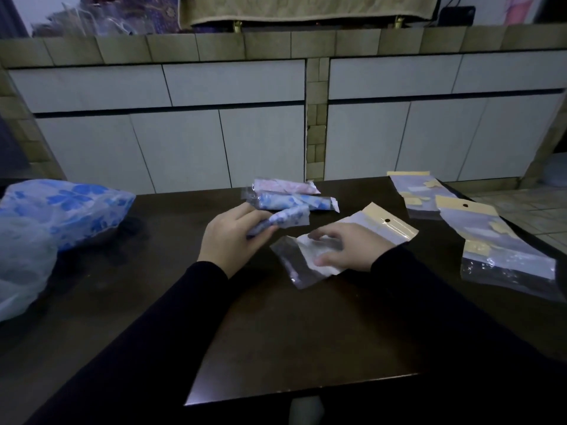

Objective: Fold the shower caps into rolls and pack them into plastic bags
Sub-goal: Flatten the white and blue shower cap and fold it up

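The left hand (228,237) gripped a rolled blue-flowered shower cap (280,220); the right hand (349,251) pinched a clear plastic bag with yellow header (368,228).

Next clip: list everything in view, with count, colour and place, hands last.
Packed rolls: two, pink and blue, far centre of table.
Rolled cap: one, blue-white, in left hand.
Plastic bag: one, clear with yellow header, under right hand.
Empty bag stacks: two, clear-yellow, table right.
Large bag of caps: one, blue floral, table left.
Table: one, dark brown.
Cabinets: white, behind.
Left hand: grips roll.
Right hand: fingers curled on bag.
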`<action>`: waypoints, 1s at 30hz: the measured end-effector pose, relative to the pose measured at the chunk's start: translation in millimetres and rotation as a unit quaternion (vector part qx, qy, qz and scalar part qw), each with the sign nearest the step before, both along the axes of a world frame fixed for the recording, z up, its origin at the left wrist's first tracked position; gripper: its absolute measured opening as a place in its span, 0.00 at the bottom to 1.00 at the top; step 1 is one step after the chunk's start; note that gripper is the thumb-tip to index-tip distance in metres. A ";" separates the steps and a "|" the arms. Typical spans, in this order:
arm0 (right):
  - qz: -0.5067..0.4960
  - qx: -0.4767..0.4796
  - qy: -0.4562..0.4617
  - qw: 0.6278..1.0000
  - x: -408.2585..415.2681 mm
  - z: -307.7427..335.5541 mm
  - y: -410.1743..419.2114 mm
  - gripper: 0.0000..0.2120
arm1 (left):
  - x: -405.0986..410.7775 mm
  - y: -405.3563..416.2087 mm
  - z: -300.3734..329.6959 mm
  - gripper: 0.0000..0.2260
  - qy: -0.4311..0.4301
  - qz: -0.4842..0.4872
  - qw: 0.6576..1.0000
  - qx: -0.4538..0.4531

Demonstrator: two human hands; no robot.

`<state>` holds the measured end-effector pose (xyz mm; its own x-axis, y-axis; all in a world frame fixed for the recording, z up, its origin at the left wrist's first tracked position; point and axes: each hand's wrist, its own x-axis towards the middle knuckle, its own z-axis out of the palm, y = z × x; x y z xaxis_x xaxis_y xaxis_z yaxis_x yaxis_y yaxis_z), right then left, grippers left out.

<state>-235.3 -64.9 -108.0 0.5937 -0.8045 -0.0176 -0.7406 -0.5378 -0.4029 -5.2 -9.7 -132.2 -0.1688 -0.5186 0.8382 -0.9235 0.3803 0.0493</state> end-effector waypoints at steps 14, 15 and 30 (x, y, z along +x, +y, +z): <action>-0.066 -0.038 -0.182 0.980 10.2 -31.9 -14.5 0.11 | 22.0 15.4 -0.5 0.08 -0.148 -0.005 0.987 0.056; -0.080 -0.017 -0.225 0.971 9.3 -32.2 -15.4 0.10 | 22.5 14.9 -0.7 0.08 -0.150 -0.009 0.987 0.056; -0.054 0.025 -0.261 0.963 30.7 -36.5 -5.4 0.10 | 19.7 8.2 -6.3 0.20 -0.020 -0.001 0.989 0.146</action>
<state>-204.5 -70.3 -144.6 0.4460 -0.8676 0.2201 -0.4799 -0.4394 -0.7594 14.5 -1.6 -138.5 -0.1991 -0.7380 0.6448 -0.9265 0.3561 0.1215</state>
